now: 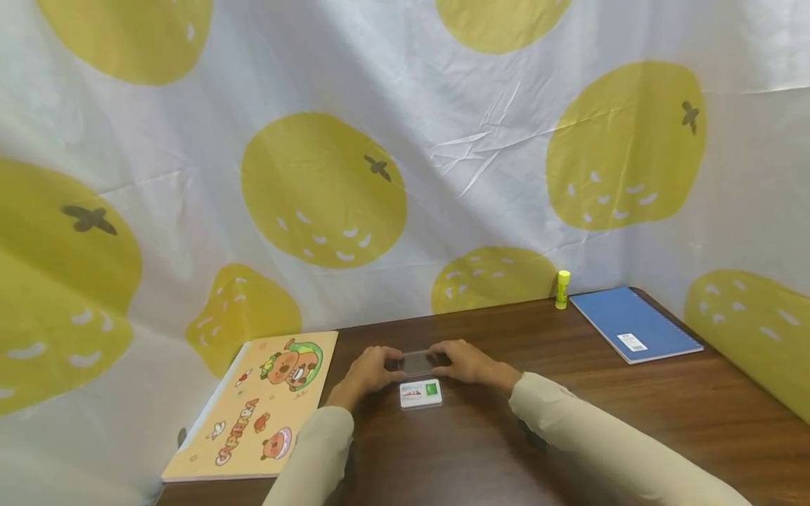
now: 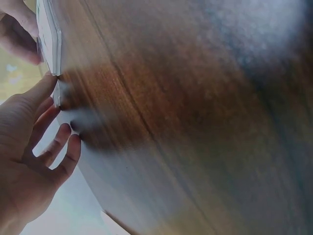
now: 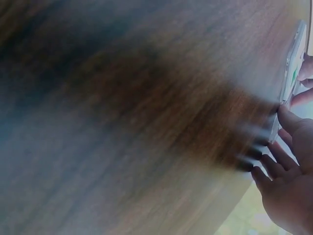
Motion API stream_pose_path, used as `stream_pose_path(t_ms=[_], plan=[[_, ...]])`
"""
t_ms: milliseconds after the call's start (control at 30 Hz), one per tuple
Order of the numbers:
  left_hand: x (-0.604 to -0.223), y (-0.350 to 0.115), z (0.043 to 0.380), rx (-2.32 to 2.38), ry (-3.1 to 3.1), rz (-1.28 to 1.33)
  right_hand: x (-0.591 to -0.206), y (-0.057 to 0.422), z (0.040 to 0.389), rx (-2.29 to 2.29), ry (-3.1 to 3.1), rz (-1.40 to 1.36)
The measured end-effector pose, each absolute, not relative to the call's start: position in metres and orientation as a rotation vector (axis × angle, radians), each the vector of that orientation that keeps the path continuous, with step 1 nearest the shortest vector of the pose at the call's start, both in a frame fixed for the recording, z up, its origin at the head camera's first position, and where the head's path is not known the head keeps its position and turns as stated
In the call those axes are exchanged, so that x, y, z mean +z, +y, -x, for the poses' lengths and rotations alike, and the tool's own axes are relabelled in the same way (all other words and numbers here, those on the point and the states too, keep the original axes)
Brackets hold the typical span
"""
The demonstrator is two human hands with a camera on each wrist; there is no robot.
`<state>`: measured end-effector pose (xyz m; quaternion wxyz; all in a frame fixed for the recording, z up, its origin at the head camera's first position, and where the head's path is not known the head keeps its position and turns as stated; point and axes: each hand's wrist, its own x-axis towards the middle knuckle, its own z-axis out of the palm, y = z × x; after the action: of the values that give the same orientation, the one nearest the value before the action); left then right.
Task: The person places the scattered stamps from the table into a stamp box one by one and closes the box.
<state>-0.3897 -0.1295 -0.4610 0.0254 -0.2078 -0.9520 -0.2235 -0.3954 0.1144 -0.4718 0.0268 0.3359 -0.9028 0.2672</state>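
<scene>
Plastic case (image 1: 416, 363), transparent, is held between left hand (image 1: 370, 372) and right hand (image 1: 467, 361).

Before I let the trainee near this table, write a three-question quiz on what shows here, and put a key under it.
1. True or false: the clear plastic piece is between the left hand and the right hand.
2. What stands upright beside the blue notebook?
A) a mug
B) a yellow tube
C) a pair of scissors
3. Fill in the blank: the capybara-printed board lies on the person's ____ side of the table.

Key: 1. True. 2. B. 3. left.
</scene>
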Motion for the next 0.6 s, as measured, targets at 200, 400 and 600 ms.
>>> stream_pose_path(t_ms=[200, 400, 600], plan=[[-0.458, -0.130, 0.389, -0.654, -2.925, 0.686, -0.473, 0.116, 0.395, 0.821, -2.740, -1.082], [-0.453, -0.130, 0.389, -0.621, -2.921, 0.681, -0.469, 0.119, 0.394, 0.827, -2.701, -1.108], [-0.447, -0.130, 0.387, -0.620, -2.919, 0.694, -0.462, 0.121, 0.389, 0.807, -2.688, -1.107]])
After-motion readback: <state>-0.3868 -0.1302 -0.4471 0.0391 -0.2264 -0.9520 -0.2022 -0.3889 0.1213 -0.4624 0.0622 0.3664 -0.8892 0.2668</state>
